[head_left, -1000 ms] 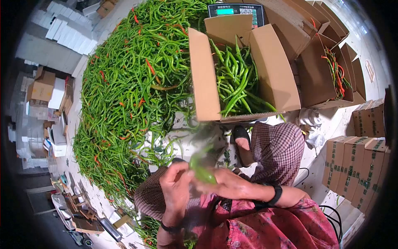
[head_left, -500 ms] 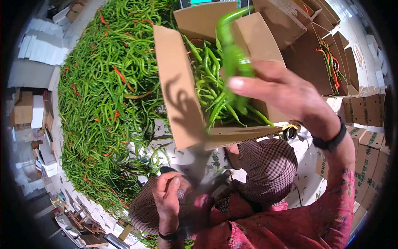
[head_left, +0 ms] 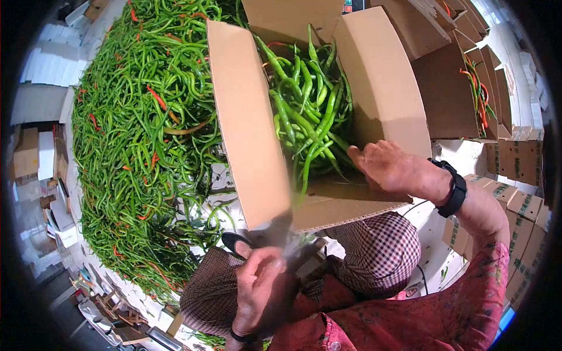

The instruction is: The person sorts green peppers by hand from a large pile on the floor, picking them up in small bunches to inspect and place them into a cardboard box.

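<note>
"Head view first, please: what does the right hand (head_left: 389,167) have?"

"Nothing that I can see. Its fingers are loosely bent, palm downward, at the near right side of the cardboard box (head_left: 249,117). What is under the palm, I cannot tell."

"And the left hand (head_left: 257,286)?"

"It is beside the left knee (head_left: 213,286), thumb close to the half-curled fingers. I notice no pepper there, but the fingertips are blurred."

"Where are the green peppers (head_left: 310,120), then?"

"They lie inside the box, to the left and far side of the right fingertips. The nearest ones are just beside the grip, not in it, I think."

"Which step is this, in your opinion?"

"I judge it is the laying of peppers into the box, with the hand free of them. A next move would call for keeping clear of the right flap (head_left: 389,76)."

"And farther out?"

"On the left, a large heap (head_left: 146,164) of mostly green peppers; on the far right, another box (head_left: 445,88)."
</note>
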